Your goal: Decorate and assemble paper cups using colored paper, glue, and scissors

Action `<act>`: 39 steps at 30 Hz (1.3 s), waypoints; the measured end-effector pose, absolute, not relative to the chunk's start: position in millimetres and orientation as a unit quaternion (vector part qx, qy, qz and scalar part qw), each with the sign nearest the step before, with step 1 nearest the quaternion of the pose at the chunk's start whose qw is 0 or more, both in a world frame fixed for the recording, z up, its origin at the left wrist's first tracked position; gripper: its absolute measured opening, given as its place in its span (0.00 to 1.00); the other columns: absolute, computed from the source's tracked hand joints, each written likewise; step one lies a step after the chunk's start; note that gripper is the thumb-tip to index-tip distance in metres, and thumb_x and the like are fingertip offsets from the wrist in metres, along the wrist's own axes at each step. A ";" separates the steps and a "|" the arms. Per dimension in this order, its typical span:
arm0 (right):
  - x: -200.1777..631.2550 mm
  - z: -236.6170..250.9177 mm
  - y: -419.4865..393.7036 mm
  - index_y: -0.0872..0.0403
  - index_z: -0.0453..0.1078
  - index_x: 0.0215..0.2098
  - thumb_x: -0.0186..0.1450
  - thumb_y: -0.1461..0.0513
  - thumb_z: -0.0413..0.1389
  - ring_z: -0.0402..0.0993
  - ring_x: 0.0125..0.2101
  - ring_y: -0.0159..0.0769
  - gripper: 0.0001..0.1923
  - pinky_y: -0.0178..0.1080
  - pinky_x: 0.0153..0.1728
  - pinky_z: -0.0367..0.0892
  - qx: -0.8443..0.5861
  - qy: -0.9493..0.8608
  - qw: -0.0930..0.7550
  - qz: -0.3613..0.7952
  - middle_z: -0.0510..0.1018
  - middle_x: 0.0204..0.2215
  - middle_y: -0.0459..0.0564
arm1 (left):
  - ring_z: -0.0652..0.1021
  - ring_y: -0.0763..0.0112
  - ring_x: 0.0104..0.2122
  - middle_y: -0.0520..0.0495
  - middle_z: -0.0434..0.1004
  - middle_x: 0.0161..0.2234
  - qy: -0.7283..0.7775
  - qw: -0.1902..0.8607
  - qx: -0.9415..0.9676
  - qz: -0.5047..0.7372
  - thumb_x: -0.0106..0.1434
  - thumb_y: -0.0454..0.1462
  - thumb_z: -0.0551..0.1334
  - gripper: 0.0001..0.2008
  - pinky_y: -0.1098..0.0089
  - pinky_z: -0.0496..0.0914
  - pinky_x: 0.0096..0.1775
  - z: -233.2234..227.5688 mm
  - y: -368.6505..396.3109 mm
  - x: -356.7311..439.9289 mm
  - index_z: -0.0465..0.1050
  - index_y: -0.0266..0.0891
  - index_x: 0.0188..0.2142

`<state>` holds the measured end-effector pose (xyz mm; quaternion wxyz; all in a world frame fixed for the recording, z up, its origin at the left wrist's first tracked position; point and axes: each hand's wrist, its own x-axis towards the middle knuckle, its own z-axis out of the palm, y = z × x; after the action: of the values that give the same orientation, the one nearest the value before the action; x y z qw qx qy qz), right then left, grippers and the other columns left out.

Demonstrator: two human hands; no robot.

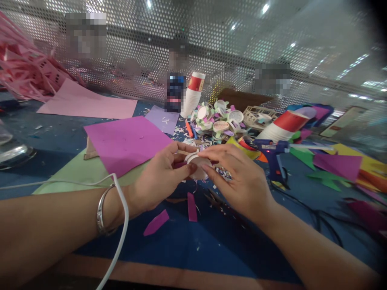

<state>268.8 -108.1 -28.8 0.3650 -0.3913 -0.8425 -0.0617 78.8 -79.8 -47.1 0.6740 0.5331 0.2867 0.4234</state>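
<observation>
Between my two hands, just above the blue table, is a small round white paper cup base (199,164) with a raised rim. My left hand (165,173) pinches it from the left, thumb in front and fingers behind. From the right, my right hand (242,177) grips its edge with thumb and fingertips. A bit of purple paper shows behind the left fingers. Below the hands lie two purple paper strips (192,207), one with a pointed end. Dark scissors (223,205) rest under my right hand, partly hidden by it.
Purple paper (130,141) overlaps a green sheet at left. A white cable (121,201) crosses my left wrist. Behind the hands are paper scraps, a pile of cut cup pieces (220,119) and stacked paper cups (193,94). A blue glue gun (273,155) stands at right, its dark cord trailing.
</observation>
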 end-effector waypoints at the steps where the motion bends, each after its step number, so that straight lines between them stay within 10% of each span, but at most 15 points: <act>1: 269.0 -29.0 -108.3 0.55 0.75 0.50 0.69 0.69 0.58 0.76 0.49 0.42 0.12 0.46 0.52 0.72 -0.390 -0.840 0.373 -0.058 0.80 0.45 0.56 | 0.81 0.68 0.39 0.45 0.81 0.40 0.293 0.671 0.534 0.422 0.65 0.32 0.66 0.12 0.65 0.76 0.44 -47.6 -79.9 78.7 0.68 0.37 0.47; 26: 272.9 -30.3 -103.3 0.53 0.77 0.39 0.68 0.64 0.60 0.74 0.32 0.32 0.03 0.36 0.32 0.68 -0.500 -0.751 0.412 0.127 0.79 0.33 0.46 | 0.80 0.73 0.39 0.47 0.79 0.39 0.220 0.795 0.481 0.298 0.61 0.31 0.70 0.14 0.68 0.74 0.47 -40.7 -73.8 75.1 0.74 0.36 0.46; 39: 272.4 -22.9 -108.2 0.52 0.76 0.40 0.72 0.62 0.57 0.74 0.36 0.34 0.05 0.38 0.38 0.69 -0.459 -0.783 0.411 0.084 0.78 0.35 0.47 | 0.80 0.68 0.44 0.46 0.81 0.40 0.233 0.784 0.482 0.316 0.62 0.36 0.70 0.08 0.64 0.73 0.51 -41.7 -67.9 74.0 0.77 0.34 0.39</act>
<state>272.4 -108.2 -22.9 0.4111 -0.4592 -0.7829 0.0844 74.0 -67.9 -41.7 0.7836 0.4816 0.2326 0.3160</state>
